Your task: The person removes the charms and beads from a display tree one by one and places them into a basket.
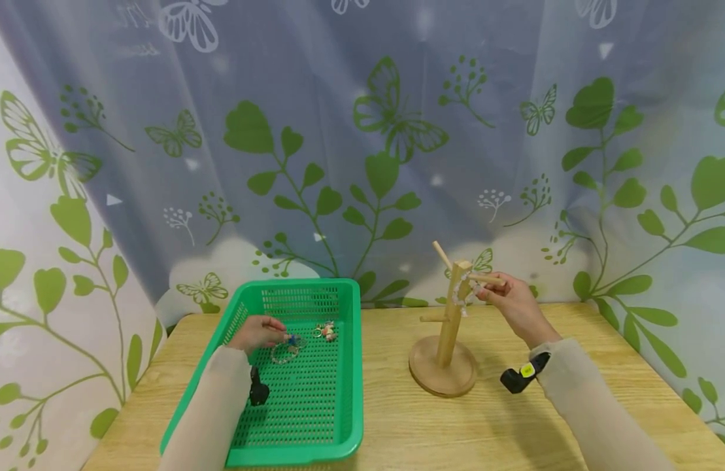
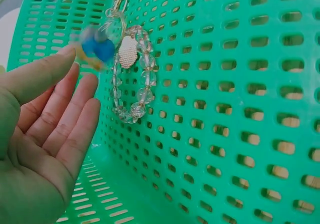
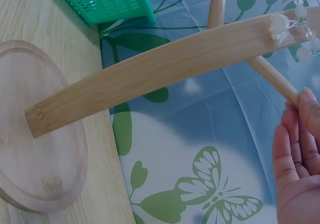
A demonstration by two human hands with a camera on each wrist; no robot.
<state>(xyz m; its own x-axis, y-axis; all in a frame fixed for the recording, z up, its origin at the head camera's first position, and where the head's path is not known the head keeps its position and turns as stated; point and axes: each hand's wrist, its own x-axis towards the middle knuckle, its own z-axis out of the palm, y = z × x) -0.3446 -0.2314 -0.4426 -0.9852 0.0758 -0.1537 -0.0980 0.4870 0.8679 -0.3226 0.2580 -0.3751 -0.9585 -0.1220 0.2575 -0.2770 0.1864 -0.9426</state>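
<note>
Inside the green basket point(image 1: 355, 366), my left hand point(image 1: 257, 333) pinches a small blue and yellow charm point(image 2: 98, 49) between thumb and fingertip; the charm is blurred. Close beside it lies a bracelet of clear round beads point(image 2: 147, 77) with a pale oval pendant point(image 2: 128, 52). My right hand point(image 1: 515, 306) is at the upper right peg point(image 1: 487, 279) of a wooden stand point(image 1: 450, 333), its thumb and fingers pinching the peg's tip. A string of clear and whitish beads point(image 3: 280, 27) hangs at the top of the stand, near that hand.
A keychain point(image 1: 328, 331) with a ring and small figures lies toward the basket's right side. The stand's round base point(image 1: 421, 376) rests on the wooden table point(image 1: 391, 405), right of the basket. Behind the table hangs a leaf and butterfly curtain point(image 1: 315, 150).
</note>
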